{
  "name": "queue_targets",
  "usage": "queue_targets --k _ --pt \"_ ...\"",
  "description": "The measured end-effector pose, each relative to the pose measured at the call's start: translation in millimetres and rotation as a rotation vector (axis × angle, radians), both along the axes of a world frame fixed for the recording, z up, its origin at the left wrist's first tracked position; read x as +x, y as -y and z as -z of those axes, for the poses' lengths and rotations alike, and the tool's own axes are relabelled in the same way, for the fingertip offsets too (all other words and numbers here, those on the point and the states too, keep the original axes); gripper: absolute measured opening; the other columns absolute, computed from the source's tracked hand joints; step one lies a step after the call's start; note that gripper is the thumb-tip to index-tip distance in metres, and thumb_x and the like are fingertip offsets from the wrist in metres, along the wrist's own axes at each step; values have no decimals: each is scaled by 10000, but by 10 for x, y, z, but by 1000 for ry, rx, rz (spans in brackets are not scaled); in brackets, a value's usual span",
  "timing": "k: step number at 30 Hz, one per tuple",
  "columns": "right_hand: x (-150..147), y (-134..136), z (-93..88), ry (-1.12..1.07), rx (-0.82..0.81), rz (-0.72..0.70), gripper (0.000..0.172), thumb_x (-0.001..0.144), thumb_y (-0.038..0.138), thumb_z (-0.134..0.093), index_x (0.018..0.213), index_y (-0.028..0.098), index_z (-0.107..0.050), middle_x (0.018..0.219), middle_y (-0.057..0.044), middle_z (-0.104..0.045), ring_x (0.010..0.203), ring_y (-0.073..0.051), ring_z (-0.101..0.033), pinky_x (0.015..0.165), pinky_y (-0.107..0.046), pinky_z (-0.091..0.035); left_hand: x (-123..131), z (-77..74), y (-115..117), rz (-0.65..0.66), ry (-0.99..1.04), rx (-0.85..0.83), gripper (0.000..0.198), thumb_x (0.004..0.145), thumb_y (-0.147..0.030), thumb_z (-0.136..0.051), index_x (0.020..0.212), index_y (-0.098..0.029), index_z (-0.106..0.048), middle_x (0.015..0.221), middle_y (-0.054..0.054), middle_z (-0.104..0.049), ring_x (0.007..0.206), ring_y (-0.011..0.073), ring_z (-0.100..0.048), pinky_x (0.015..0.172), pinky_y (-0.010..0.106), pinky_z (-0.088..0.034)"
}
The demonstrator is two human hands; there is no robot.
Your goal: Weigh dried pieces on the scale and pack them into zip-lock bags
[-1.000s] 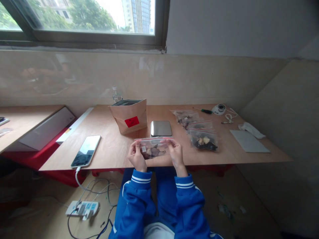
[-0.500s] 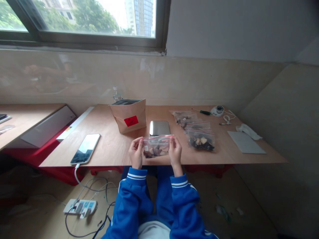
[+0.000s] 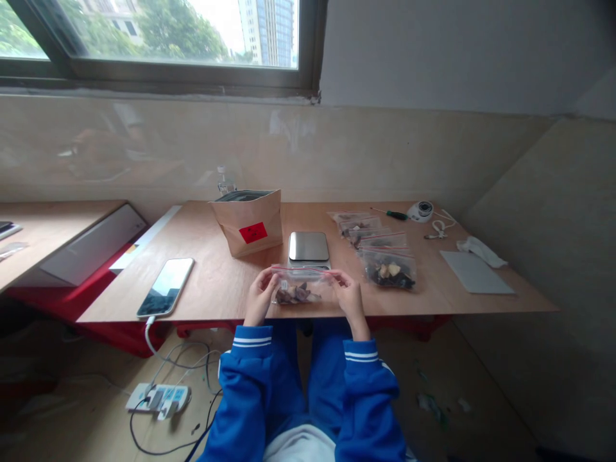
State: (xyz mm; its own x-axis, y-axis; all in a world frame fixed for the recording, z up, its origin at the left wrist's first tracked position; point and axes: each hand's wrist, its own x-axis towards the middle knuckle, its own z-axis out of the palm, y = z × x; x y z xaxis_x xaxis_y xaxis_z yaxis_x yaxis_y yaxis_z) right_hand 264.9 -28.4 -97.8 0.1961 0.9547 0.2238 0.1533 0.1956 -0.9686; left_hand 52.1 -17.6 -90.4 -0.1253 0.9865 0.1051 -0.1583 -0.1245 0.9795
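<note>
My left hand point(image 3: 260, 296) and my right hand point(image 3: 349, 296) pinch the two top corners of a small clear zip bag point(image 3: 301, 287) with a red seal strip. Dark and pale chunks lie in its lower part. The bag sits low over the near edge of the wooden table point(image 3: 216, 282), just in front of a small metal scale point(image 3: 308, 247). Both sleeves are blue with white stripes.
A brown paper pouch point(image 3: 248, 223) with a red label stands behind the scale. Several filled zip bags point(image 3: 380, 250) lie to the right. A phone point(image 3: 166, 287) on a cable lies left. A screwdriver point(image 3: 389, 214), a white round device point(image 3: 420, 210) and a grey sheet point(image 3: 476, 273) are at the far right.
The bag was held up facing me half a second ago; it now lies lower and flatter near the table edge, and my right hand has slid further right along its top.
</note>
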Motion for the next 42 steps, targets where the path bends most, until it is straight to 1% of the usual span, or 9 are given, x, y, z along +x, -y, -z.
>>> queue_targets --k 3,7,12,15,23,30,33,36,42 --pt "-21 25 1 -14 34 64 334 774 513 -640 824 183 -653 781 -51 -703 722 -186 -627 691 -305 -503 -17 11 14 -37 0 -17 384 678 -467 -726 871 -138 -683 842 67 -696 838 193 -646 799 314 -501" --pt "43 82 -46 27 -7 76 341 730 511 -680 791 177 -651 739 -37 -675 649 -162 -577 617 -274 -471 -40 -34 22 -45 4 -36 381 655 -464 -745 843 -139 -678 796 46 -676 750 161 -623 704 282 -511" --pt "150 156 -123 15 -36 -6 335 780 493 -639 877 176 -690 849 -66 -708 766 -199 -617 704 -315 -489 -84 -90 21 -35 1 -24 371 664 -472 -736 858 -160 -683 823 48 -682 780 168 -623 732 286 -510" --pt "167 175 -149 1 -13 -12 320 791 479 -636 885 179 -689 873 -71 -710 792 -209 -622 745 -337 -492 -98 -91 27 -37 -1 -25 364 672 -465 -731 865 -161 -681 848 55 -689 819 185 -628 773 309 -508" --pt "131 132 -101 124 92 136 292 837 461 -580 864 182 -660 861 -70 -670 731 -188 -574 659 -302 -461 -87 -44 45 -76 -76 50 270 707 -404 -716 824 -163 -684 817 40 -686 831 179 -630 800 296 -483" --pt "94 115 -88 339 218 297 254 882 397 -519 726 208 -583 739 -41 -586 674 -186 -517 683 -323 -419 -22 -29 69 -83 -89 69 235 727 -383 -703 820 -168 -684 815 32 -684 823 174 -626 785 292 -483" --pt "35 122 -108 298 206 285 246 882 405 -521 760 204 -593 742 -35 -580 671 -177 -520 656 -304 -417 -25 -20 57 -118 -74 73 262 724 -401 -705 834 -165 -681 829 37 -689 826 175 -632 788 296 -488" --pt "6 107 -73 203 120 196 269 856 448 -553 837 191 -628 777 -43 -616 679 -169 -546 635 -286 -427 -58 14 40 -127 -28 49 311 701 -433 -718 840 -159 -674 795 34 -687 793 172 -637 771 300 -498" --pt "22 67 37 26 -1 142 364 773 524 -627 840 168 -657 827 -63 -684 734 -179 -606 685 -291 -474 -96 59 59 -124 17 39 329 674 -415 -750 872 -165 -669 829 27 -690 814 158 -640 799 291 -500"
